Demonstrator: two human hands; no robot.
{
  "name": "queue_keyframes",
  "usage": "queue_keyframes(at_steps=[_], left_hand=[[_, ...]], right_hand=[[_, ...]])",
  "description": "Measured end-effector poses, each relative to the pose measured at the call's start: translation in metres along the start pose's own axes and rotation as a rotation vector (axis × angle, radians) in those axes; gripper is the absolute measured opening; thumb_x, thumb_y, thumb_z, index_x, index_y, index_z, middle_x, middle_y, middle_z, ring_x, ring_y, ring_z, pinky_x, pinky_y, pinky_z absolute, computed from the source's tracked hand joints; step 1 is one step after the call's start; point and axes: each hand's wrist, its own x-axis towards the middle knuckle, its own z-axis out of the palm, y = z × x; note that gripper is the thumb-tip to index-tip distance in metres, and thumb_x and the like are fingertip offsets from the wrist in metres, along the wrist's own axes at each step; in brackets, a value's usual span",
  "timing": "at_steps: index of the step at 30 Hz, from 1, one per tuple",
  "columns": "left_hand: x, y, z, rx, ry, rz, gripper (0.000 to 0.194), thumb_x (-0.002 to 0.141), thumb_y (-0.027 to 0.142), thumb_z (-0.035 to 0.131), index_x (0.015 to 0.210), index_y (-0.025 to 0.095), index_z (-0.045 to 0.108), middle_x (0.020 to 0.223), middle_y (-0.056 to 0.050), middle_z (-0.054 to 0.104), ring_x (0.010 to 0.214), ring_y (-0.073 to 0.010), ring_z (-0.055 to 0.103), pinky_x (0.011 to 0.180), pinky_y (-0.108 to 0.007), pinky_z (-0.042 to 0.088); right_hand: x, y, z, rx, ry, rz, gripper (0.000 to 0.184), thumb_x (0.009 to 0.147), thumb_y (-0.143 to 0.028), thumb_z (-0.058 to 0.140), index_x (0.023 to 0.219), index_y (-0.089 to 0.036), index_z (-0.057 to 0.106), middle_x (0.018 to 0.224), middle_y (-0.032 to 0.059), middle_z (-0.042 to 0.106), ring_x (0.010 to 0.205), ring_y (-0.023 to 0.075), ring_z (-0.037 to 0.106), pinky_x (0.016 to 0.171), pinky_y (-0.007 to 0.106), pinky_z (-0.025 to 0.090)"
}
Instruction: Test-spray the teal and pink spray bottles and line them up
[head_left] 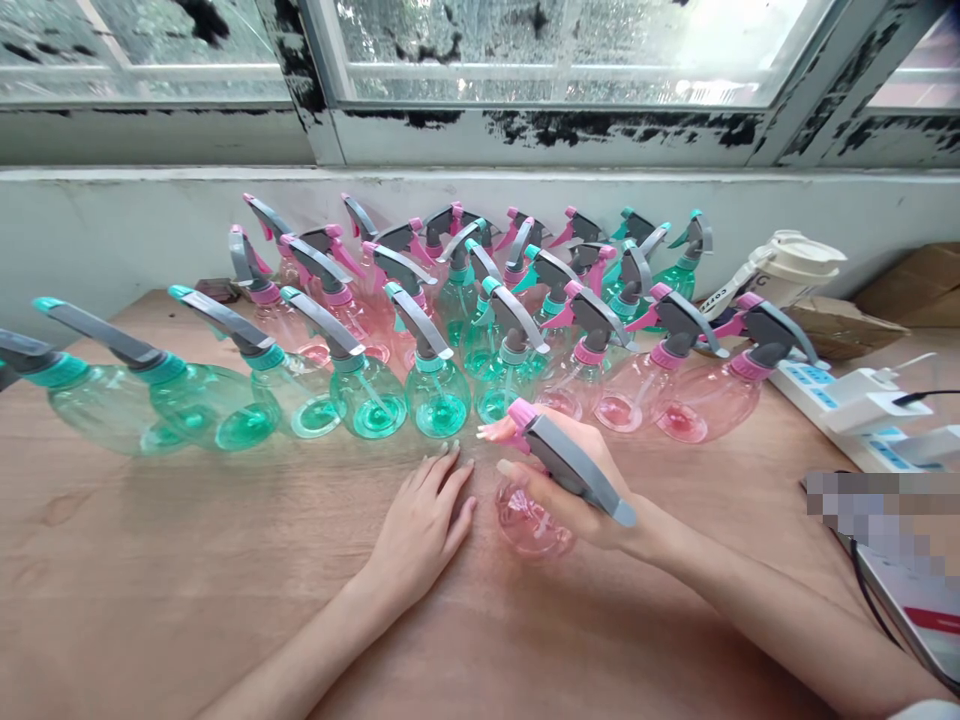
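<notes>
In my right hand (592, 475) is a pink spray bottle (534, 525) with a grey and pink trigger head; my fingers wrap round its neck below the trigger. Palm down on the wooden table (247, 600), my left hand (424, 515) lies with its fingers stretched out, just left of that bottle and holding nothing. Beyond both hands stand several green spray bottles (439, 400), nearest on the left and middle. Several more pink spray bottles (709, 400) stand to the right and in the rows behind, partly hidden by those in front.
On the right a white power strip (832, 415) with plugs lies on the table, near a pale cup with a lid (795, 265) and brown cardboard (855, 325). A laptop-like device (911, 590) with a black cable sits at the right edge. Behind the bottles is a wall under windows.
</notes>
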Motion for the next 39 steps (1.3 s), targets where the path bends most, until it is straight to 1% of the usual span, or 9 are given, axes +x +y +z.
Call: queue_keyframes(at_steps=[3,7,11,16,20,24,30,34,39], left_hand=[[0.000,0.000,-0.001,0.003,-0.002,0.000,0.030,0.099,0.028,0.042,0.122,0.017,0.058,0.133,-0.015,0.057,0.124,-0.0295,0.054,0.105,-0.050,0.045],[0.000,0.001,-0.001,0.005,-0.002,0.001,0.029,0.098,0.028,0.043,0.122,0.017,0.058,0.132,-0.014,0.058,0.125,-0.0293,0.054,0.106,-0.051,0.044],[0.000,0.001,-0.001,0.005,-0.002,0.005,0.029,0.098,0.027,0.044,0.121,0.017,0.059,0.134,-0.015,0.058,0.125,-0.0299,0.054,0.105,-0.051,0.045],[0.000,0.001,-0.002,0.014,-0.006,0.006,0.029,0.099,0.027,0.044,0.120,0.015,0.059,0.137,-0.016,0.055,0.126,-0.0304,0.053,0.106,-0.051,0.044],[-0.001,0.001,-0.002,0.011,-0.002,0.004,0.030,0.099,0.027,0.044,0.122,0.015,0.058,0.137,-0.016,0.055,0.126,-0.0305,0.053,0.105,-0.051,0.045],[0.000,0.001,-0.002,0.012,0.001,0.004,0.030,0.099,0.027,0.043,0.122,0.016,0.058,0.137,-0.015,0.055,0.126,-0.0302,0.053,0.105,-0.051,0.045],[0.001,0.002,-0.004,0.007,-0.008,-0.005,0.028,0.099,0.027,0.044,0.120,0.017,0.059,0.136,-0.014,0.056,0.125,-0.0296,0.053,0.105,-0.050,0.045],[0.000,0.004,-0.005,0.013,-0.019,-0.002,0.029,0.098,0.026,0.044,0.121,0.015,0.059,0.136,-0.016,0.056,0.125,-0.0305,0.053,0.106,-0.051,0.044],[0.000,0.003,-0.004,0.014,-0.016,-0.002,0.029,0.098,0.027,0.045,0.121,0.015,0.059,0.135,-0.016,0.056,0.125,-0.0304,0.053,0.105,-0.051,0.045]], right_hand=[[0.003,0.000,0.000,-0.031,0.012,-0.013,0.004,0.087,-0.018,0.060,0.089,-0.019,0.057,0.077,0.0008,0.058,0.067,0.0139,0.058,0.067,0.029,0.049],[0.005,-0.003,-0.001,-0.065,-0.009,0.002,0.013,0.088,-0.017,0.057,0.077,-0.019,0.051,0.066,-0.0034,0.047,0.057,0.0103,0.045,0.056,0.025,0.040],[0.002,-0.003,0.000,-0.049,0.009,-0.008,0.001,0.088,-0.018,0.057,0.089,-0.018,0.058,0.075,0.0003,0.056,0.063,0.0118,0.053,0.062,0.027,0.046],[-0.004,-0.002,0.001,-0.067,0.027,0.032,0.026,0.088,-0.018,0.058,0.114,-0.019,0.059,0.090,0.0045,0.064,0.070,0.0142,0.059,0.068,0.029,0.051],[-0.006,-0.001,0.002,-0.057,0.042,0.058,0.037,0.088,-0.018,0.059,0.124,-0.020,0.055,0.104,0.0079,0.065,0.087,0.0186,0.065,0.077,0.032,0.053],[-0.007,0.000,0.002,-0.026,0.041,0.076,0.036,0.088,-0.019,0.059,0.123,-0.021,0.056,0.099,0.0069,0.066,0.087,0.0192,0.066,0.079,0.033,0.055],[-0.009,0.001,0.003,-0.009,0.044,0.072,0.039,0.088,-0.019,0.059,0.127,-0.022,0.054,0.106,0.0087,0.067,0.092,0.0207,0.067,0.084,0.036,0.055],[-0.007,-0.002,0.002,-0.046,0.028,0.069,0.030,0.088,-0.018,0.057,0.118,-0.019,0.056,0.099,0.0089,0.066,0.087,0.0203,0.066,0.079,0.035,0.056],[-0.005,-0.003,0.001,-0.070,0.034,0.058,0.018,0.087,-0.018,0.056,0.106,-0.019,0.057,0.083,0.0045,0.062,0.074,0.0181,0.062,0.071,0.032,0.055]])
